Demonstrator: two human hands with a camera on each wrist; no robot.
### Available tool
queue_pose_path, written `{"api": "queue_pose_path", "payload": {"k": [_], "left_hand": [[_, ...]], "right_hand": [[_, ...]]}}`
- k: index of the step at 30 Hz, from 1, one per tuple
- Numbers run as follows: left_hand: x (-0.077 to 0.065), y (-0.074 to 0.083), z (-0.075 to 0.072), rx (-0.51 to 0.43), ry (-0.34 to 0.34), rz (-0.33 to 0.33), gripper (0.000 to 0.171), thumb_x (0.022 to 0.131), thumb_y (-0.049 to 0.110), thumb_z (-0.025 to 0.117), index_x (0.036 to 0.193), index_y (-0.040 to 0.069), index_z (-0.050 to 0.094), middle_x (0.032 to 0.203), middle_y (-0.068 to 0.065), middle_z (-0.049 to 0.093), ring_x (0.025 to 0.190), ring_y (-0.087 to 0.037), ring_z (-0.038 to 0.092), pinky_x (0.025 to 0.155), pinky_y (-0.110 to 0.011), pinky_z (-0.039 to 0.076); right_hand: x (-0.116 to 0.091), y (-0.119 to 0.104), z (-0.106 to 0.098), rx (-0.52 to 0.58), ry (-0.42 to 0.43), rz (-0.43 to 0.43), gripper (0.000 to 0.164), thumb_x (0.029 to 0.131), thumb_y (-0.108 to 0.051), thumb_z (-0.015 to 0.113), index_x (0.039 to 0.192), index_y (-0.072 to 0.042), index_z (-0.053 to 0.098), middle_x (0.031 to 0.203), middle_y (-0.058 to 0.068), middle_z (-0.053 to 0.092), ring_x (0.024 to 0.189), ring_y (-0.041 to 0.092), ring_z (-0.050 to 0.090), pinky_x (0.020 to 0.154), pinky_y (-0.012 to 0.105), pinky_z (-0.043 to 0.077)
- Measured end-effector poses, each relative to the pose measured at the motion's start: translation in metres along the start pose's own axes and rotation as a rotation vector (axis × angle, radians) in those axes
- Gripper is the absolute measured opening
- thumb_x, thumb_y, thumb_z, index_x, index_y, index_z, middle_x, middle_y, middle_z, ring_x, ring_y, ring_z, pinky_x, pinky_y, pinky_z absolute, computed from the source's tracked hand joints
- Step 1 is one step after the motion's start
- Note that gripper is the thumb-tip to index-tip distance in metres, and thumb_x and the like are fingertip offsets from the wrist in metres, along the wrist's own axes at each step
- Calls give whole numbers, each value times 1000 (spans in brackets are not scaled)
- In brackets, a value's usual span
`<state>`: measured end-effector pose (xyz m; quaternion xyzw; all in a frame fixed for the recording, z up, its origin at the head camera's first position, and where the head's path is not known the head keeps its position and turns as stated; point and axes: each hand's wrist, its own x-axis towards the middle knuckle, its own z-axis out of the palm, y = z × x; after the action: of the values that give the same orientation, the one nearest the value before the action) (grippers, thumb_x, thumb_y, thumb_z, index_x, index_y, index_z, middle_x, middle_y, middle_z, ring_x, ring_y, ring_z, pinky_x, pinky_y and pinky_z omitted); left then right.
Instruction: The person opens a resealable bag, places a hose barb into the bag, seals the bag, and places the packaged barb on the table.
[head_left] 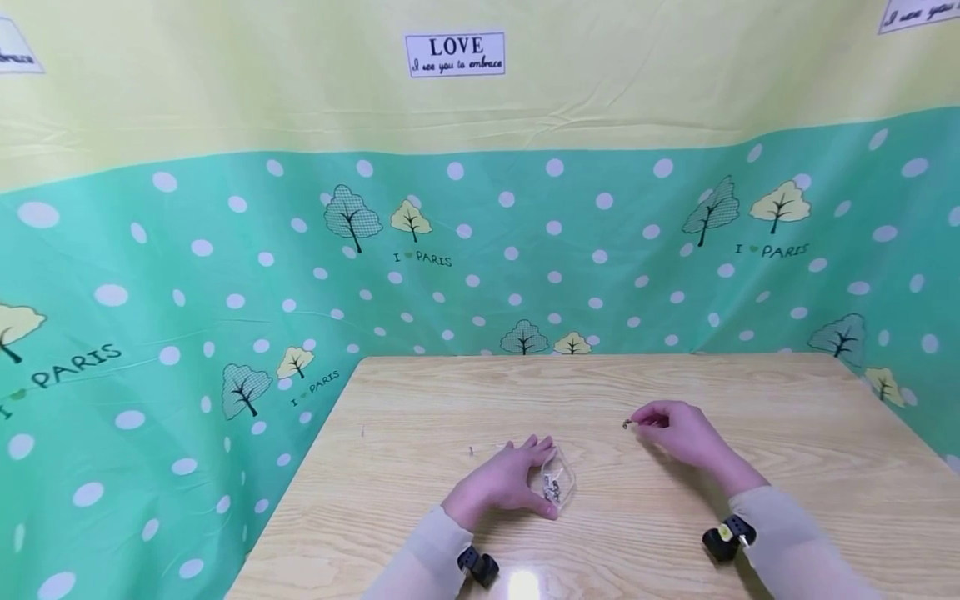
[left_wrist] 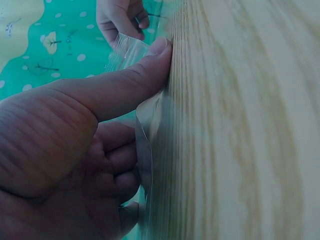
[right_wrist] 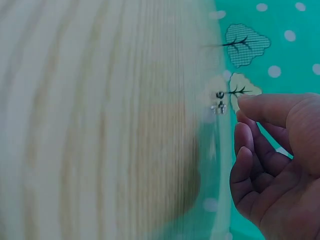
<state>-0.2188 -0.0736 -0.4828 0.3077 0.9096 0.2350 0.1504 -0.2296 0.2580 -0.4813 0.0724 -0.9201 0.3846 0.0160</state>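
A small clear plastic bag with several small metal pieces in it lies on the wooden table, left of centre. My left hand holds it between the thumb at the near end and the fingers at the far end. In the left wrist view the thumb lies along the bag's clear film. Farther right, my right hand hovers low over the table, thumb and forefinger close together. Right beside the fingertips are small shiny metal pieces, with a narrow gap to the thumb in the right wrist view.
Another tiny piece lies on the wooden table, beyond the left hand. A green and yellow patterned cloth hangs behind the table and along its sides. Each wrist wears a small black camera on a strap.
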Motion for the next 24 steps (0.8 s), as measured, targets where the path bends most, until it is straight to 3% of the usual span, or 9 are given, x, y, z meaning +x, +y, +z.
{"api": "queue_pose_path", "payload": {"k": [13, 24], "left_hand": [[1, 0, -1, -15, 0, -9, 101, 77, 38, 97, 160, 8, 49, 172, -2, 35, 161, -25, 26, 133, -51, 18], [0, 0, 1, -3, 1, -7, 101, 76, 38, 97, 160, 10, 50, 172, -1, 36, 161, -24, 26, 133, -50, 19]], "right_hand": [[13, 9, 4, -19, -59, -18, 19, 96, -12, 78, 114, -5, 76, 102, 1, 74, 96, 21, 67, 89, 42, 57], [23, 15, 4, -55, -66, -4, 19, 99, -16, 77, 115, -6, 77, 102, 1, 73, 95, 21, 65, 86, 43, 56]]}}
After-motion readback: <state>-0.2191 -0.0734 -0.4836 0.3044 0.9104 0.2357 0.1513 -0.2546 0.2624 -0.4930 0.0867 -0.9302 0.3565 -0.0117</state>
